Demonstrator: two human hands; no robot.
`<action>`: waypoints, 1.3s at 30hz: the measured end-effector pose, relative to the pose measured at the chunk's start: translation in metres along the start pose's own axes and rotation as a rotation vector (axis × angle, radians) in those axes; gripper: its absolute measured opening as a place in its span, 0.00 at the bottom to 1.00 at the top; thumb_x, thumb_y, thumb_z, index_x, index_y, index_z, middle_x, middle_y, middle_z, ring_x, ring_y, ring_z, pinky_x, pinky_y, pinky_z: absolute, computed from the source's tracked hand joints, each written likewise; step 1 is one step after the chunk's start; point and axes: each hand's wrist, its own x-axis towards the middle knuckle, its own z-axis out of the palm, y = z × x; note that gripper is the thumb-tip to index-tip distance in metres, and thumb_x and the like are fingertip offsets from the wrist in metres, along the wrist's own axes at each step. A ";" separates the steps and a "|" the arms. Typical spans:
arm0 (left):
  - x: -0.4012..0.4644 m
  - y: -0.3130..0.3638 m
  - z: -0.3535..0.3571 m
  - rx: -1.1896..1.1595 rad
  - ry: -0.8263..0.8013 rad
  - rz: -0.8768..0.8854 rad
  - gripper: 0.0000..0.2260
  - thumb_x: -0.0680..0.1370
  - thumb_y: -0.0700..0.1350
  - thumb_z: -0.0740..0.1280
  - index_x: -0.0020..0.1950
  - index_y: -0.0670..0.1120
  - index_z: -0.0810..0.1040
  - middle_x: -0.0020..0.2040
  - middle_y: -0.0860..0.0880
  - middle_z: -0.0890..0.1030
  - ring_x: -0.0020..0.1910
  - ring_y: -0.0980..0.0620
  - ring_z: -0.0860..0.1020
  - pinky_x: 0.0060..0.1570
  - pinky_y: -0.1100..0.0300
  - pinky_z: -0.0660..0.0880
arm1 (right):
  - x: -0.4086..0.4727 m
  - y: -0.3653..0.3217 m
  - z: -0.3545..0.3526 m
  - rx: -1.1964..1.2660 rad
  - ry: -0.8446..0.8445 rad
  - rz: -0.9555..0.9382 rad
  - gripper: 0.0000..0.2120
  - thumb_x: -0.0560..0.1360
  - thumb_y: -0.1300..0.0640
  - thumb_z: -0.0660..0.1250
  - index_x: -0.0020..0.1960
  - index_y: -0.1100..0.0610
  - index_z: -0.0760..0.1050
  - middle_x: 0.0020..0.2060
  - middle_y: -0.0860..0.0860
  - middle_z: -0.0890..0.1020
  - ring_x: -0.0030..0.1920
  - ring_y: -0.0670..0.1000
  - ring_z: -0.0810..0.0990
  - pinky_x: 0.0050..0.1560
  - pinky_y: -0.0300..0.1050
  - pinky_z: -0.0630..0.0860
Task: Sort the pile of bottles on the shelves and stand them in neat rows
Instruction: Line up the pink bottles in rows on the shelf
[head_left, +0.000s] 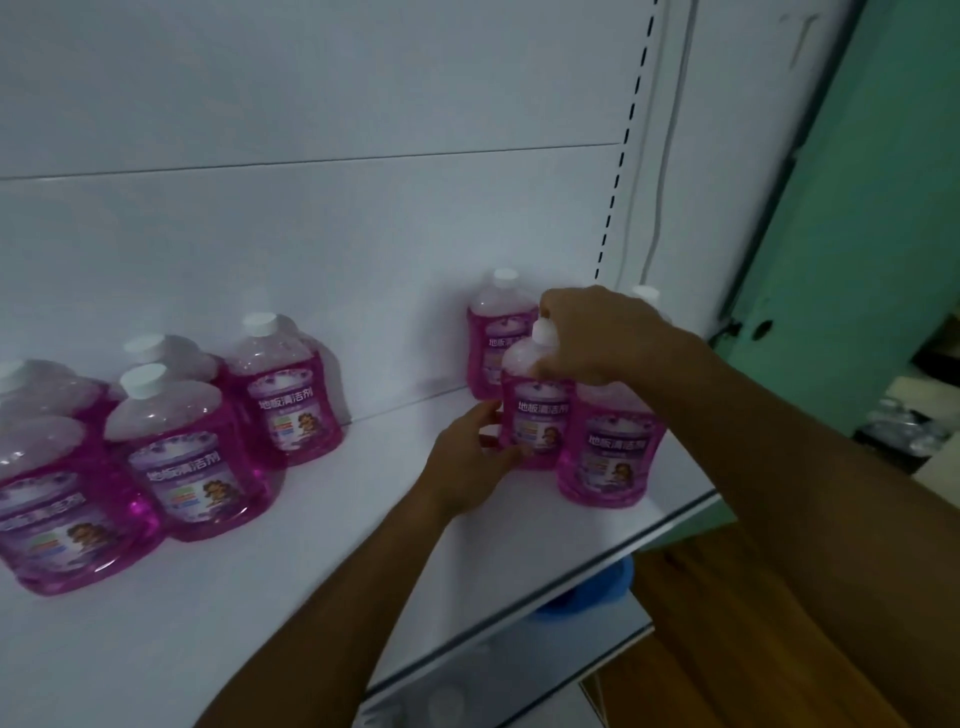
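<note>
1. nearest on the white shelf (322, 597), at its left, a cluster of pink bottles (182, 457) with white caps stands upright and bunched together.
2. the left hand (475, 457) grasps the lower left side of the middle bottle (535, 410), fingers curled round its base.
3. the right hand (597, 338) reaches over from the right and grips that same bottle at its neck and white cap; the bottle stands upright on the shelf.
4. just right of it, touching, stands the front right bottle (610, 452), nearer the shelf edge.
5. behind them, against the white back panel (311, 234), stands the back bottle (493, 332); another cap (647, 295) peeks out past the right hand.
</note>
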 end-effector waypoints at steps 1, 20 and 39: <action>0.001 0.000 0.002 -0.008 0.012 0.009 0.22 0.73 0.48 0.74 0.65 0.52 0.74 0.56 0.55 0.80 0.48 0.55 0.81 0.51 0.57 0.79 | 0.001 0.001 0.002 -0.021 -0.008 0.000 0.24 0.70 0.44 0.72 0.59 0.55 0.70 0.53 0.53 0.76 0.51 0.54 0.76 0.50 0.50 0.74; -0.079 -0.036 -0.082 0.125 0.632 -0.157 0.15 0.75 0.43 0.72 0.59 0.48 0.73 0.54 0.54 0.81 0.49 0.57 0.80 0.51 0.55 0.79 | 0.047 -0.118 0.034 0.597 0.000 -0.520 0.17 0.67 0.55 0.77 0.52 0.56 0.76 0.47 0.50 0.79 0.46 0.50 0.76 0.41 0.41 0.67; -0.105 -0.040 -0.091 0.575 0.779 -0.214 0.08 0.74 0.49 0.71 0.48 0.49 0.74 0.41 0.56 0.78 0.37 0.57 0.76 0.37 0.61 0.77 | 0.060 -0.163 0.053 0.700 0.031 -0.613 0.28 0.68 0.50 0.76 0.66 0.52 0.72 0.57 0.51 0.78 0.52 0.49 0.76 0.52 0.42 0.74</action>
